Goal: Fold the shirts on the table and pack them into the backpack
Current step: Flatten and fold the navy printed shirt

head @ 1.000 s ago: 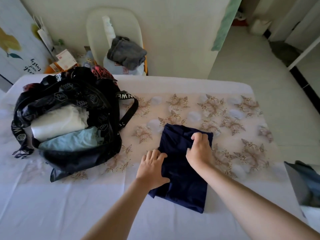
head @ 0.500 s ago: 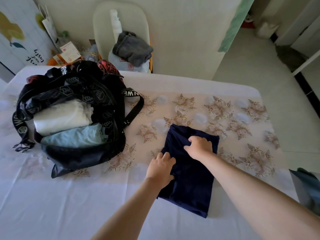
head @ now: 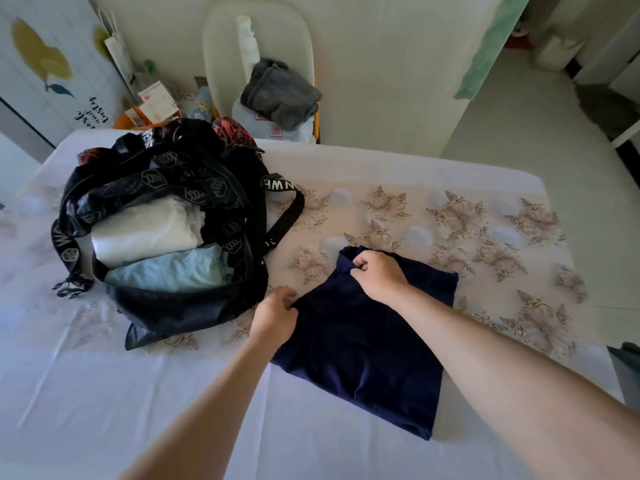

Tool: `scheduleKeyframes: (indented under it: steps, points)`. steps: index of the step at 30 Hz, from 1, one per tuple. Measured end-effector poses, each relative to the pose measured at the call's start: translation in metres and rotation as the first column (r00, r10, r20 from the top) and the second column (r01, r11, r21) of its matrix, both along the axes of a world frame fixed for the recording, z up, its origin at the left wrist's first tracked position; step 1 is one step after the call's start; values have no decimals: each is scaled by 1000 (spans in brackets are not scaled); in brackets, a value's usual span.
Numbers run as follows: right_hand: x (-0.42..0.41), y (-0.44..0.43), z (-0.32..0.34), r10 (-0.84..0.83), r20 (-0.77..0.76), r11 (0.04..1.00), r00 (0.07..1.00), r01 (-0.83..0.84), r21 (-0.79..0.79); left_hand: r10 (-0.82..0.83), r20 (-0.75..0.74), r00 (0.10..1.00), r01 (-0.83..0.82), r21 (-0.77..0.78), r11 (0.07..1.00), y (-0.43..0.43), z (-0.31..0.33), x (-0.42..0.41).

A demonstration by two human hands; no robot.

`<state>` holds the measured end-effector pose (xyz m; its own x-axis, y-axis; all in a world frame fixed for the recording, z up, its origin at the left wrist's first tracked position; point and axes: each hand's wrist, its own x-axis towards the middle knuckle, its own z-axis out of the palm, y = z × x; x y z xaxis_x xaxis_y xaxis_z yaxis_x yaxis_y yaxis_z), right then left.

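A folded navy shirt [head: 367,344] lies on the table [head: 104,393] in front of me. My left hand [head: 275,315] pinches the shirt's left edge near the backpack. My right hand [head: 379,271] pinches its far left corner, which is lifted slightly. The black backpack [head: 166,216] lies open to the left, a strap trailing toward the shirt. Inside it sit a folded white shirt [head: 145,233] and a folded light blue shirt [head: 166,271].
Behind the table stands a pale chair [head: 259,46] with a grey cloth [head: 280,95] on it. Boxes and a paper bag [head: 152,102] crowd the back left corner. A dark object [head: 627,372] shows at the right edge. Tiled floor lies beyond the table's right side.
Both hands slid left along the navy shirt and changed from pressing flat to pinching its left edge and far corner. The camera view shifted closer.
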<state>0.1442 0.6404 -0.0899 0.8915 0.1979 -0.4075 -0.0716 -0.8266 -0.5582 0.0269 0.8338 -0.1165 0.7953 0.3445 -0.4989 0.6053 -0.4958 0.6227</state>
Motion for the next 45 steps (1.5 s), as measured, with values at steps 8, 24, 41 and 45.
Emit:
scheduleKeyframes:
  steps: [8,24,41,45]
  points:
    - [2,-9,-4,318,6,834,948,-277,-477,-200,113,973,187,120,975,-9,3,7]
    - [20,-19,22,749,355,652,560,-526,-546,-593,-80,801,598,53,800,-42,70,45]
    - [-99,-158,-22,409,221,858,885,-291,-423,-759,-83,645,764,70,641,-123,25,-26]
    - [-119,-155,-31,282,160,918,946,-217,-332,-783,-37,621,772,200,603,-126,14,-41]
